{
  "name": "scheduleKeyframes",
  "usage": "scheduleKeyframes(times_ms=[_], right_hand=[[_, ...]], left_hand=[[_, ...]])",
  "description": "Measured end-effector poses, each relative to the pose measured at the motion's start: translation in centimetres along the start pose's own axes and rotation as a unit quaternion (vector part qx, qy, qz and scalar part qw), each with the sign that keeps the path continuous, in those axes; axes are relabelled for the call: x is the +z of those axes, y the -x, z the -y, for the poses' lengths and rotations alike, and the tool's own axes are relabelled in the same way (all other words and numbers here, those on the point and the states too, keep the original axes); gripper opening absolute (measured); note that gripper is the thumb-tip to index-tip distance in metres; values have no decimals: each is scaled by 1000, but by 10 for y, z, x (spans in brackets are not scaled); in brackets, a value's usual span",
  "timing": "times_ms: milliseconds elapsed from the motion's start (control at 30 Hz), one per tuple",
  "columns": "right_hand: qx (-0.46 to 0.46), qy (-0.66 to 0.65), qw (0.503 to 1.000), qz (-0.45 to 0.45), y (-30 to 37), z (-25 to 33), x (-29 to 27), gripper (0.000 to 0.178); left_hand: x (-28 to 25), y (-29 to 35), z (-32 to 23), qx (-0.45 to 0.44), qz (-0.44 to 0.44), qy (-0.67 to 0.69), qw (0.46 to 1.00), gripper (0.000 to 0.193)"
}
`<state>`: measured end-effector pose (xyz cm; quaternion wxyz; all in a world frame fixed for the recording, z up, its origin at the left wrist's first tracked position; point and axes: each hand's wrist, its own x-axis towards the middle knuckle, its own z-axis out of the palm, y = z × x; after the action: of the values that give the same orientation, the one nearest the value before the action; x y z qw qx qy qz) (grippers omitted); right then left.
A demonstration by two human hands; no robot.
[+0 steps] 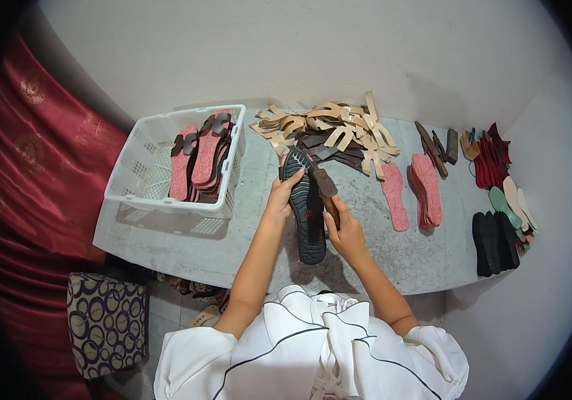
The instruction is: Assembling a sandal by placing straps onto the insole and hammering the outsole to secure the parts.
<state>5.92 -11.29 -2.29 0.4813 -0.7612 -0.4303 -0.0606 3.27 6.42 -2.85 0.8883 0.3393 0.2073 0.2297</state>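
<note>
White blouse [249,363] foremost, left hand [281,199] pinches a black sole [311,237] under its thumb, right hand [346,233] curls fingers round a brown hammer [324,181]; square, well-supported contact seems advisable.

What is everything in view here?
Table: 1, grey, centre
Basket: 1, white, table left
Strapped insoles: several, pink, in basket
Strap pieces: pile, tan and brown, back
Insoles: 1 plus stack, pink, right
Hand tools: several, brown, back right
Cut pieces: several, red, far right
Cutouts: several, green and cream, far right
Soles: several, black, front right
Curtain: 1, red, left
Patterned cube: 1, beige, lower left
Floor items: several, unclear, below table
Sandal sole: 1, black, centre
Hammer (apparently): 1, brown, centre
Blouse: 1, white, bottom
Left fingers: several, bare, on sandal sole
Right fingers: several, bare, on hammer
</note>
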Motion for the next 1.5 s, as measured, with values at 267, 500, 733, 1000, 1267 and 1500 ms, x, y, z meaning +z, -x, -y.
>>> scheduleKeyframes(times_ms=[267, 500, 733, 1000, 1267, 1500], right_hand=[[47, -42, 998, -11, -12, 20, -12, 48], [43, -14, 998, -45, 24, 21, -10, 44], [161, 57, 985, 28, 25, 25, -8, 33], [123, 29, 992, -7, 30, 11, -22, 23], [170, 63, 983, 22, 46, 26, -3, 32], [183, 45, 981, 50, 28, 37, -19, 31]], left_hand=[[-1, -6, 4, -4, 11, 7, 1000, 20], [-5, -4, 8, 36, 33, -1, 999, 18], [-8, -9, 7, 72, 51, -56, 995, 23], [-4, -2, 4, 86, 49, -56, 994, 25], [2, -14, -9, 153, 52, -74, 984, 26], [-6, -24, -4, 162, 71, -87, 980, 25]])
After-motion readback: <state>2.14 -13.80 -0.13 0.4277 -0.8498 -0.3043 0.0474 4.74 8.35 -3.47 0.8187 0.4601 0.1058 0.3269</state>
